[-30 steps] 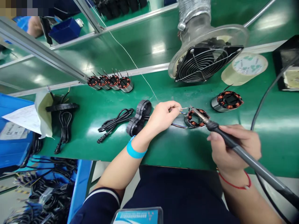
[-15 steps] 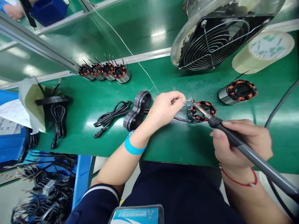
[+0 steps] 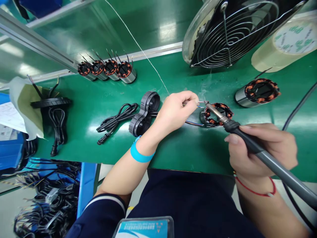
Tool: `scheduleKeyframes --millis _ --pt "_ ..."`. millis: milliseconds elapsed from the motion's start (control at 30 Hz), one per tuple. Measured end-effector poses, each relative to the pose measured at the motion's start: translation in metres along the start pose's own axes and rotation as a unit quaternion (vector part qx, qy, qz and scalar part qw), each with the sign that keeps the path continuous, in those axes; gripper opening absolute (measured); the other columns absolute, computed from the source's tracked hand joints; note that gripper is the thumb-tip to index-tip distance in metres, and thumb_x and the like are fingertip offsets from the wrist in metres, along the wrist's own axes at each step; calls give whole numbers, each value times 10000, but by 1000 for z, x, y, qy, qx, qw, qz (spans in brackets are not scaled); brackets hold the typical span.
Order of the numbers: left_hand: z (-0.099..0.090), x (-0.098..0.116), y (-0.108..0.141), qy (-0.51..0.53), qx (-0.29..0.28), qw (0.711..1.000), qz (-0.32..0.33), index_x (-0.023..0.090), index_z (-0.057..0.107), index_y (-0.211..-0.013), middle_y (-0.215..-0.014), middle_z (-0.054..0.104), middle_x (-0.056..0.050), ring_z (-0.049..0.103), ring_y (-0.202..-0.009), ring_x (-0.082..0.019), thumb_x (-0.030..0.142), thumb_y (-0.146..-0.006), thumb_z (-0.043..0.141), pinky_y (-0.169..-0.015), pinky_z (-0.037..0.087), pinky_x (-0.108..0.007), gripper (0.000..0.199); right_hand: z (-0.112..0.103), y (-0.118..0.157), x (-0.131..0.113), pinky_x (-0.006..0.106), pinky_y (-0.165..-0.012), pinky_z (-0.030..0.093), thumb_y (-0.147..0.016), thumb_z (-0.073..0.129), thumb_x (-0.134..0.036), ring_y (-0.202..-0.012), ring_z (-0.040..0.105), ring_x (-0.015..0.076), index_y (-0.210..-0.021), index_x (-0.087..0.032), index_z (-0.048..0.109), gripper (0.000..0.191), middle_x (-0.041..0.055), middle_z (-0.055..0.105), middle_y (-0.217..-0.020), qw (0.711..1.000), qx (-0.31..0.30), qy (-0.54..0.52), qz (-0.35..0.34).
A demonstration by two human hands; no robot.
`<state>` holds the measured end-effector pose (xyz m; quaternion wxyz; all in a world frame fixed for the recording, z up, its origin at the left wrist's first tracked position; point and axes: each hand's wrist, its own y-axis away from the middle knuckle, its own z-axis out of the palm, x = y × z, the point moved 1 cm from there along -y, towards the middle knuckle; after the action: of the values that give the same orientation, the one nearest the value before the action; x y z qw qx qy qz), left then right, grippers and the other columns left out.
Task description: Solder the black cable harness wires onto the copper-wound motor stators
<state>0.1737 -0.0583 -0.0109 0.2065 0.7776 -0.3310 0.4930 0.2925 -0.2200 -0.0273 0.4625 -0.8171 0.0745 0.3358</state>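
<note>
My right hand (image 3: 264, 150) grips a soldering iron (image 3: 266, 157) like a pen, its tip pointing up and left. The tip meets a thin wire end above the rim of a motor stator (image 3: 216, 115) with copper windings. My left hand (image 3: 179, 107) pinches solder wire (image 3: 146, 57), which runs down to it from above. Thin coloured leads (image 3: 194, 123) pass under that hand to the stator; whether the fingers also hold a lead is hidden. Left of the hand lie a black double-ring plastic part (image 3: 145, 114) and a coiled black cable (image 3: 117, 119).
A fan with a wire guard (image 3: 229, 43) stands at the back right, beside a large tape roll (image 3: 284, 46). Another stator (image 3: 257, 92) is at right. Several stators (image 3: 126, 72) line the back left. A bin of cables (image 3: 86, 185) sits below left.
The view has shifted slightly. Faint smoke now rises near the iron's tip. Both hands keep their grip, with the tip still at the wire end.
</note>
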Motion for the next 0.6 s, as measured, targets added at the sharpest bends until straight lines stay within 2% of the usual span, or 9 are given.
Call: scheduleKeyframes --millis 133,233,400,500,600 --pt "0 -1 0 3 -3 1000 1 155 568 -702 -652 504 21 411 -610 -84 176 -827 484 -581 321 -230 152 0 0 -2 282 -466 467 -676 740 -144 -585 612 176 -900 -190 692 234 36 654 -710 1000 -8 6 15" --pt "1 -1 -1 5 -3 1000 2 154 568 -701 -654 508 19 413 -608 -82 174 -830 486 -578 319 -229 154 -1 1 -1 288 -488 470 -667 748 -152 -581 615 172 -875 -172 695 216 39 650 -700 1000 4 5 5" --pt "1 1 -1 10 -3 1000 -4 152 564 -696 -642 503 22 404 -588 -77 170 -836 487 -565 318 -230 160 0 2 3 292 -502 475 -667 738 -151 -588 630 183 -953 -145 702 287 38 633 -672 1000 11 6 -14" --pt "0 1 -1 5 -5 1000 -9 153 568 -701 -653 518 18 414 -594 -79 168 -836 484 -571 324 -231 160 1 2 4 287 -486 458 -662 752 -163 -567 612 172 -904 -166 710 246 36 646 -689 1000 13 5 -14" --pt "0 1 -1 1 -4 1000 -9 154 568 -700 -657 525 18 424 -601 -82 168 -837 487 -577 330 -232 160 0 2 6 300 -486 462 -668 753 -182 -557 616 184 -932 -164 715 267 36 647 -660 1000 16 6 -24"
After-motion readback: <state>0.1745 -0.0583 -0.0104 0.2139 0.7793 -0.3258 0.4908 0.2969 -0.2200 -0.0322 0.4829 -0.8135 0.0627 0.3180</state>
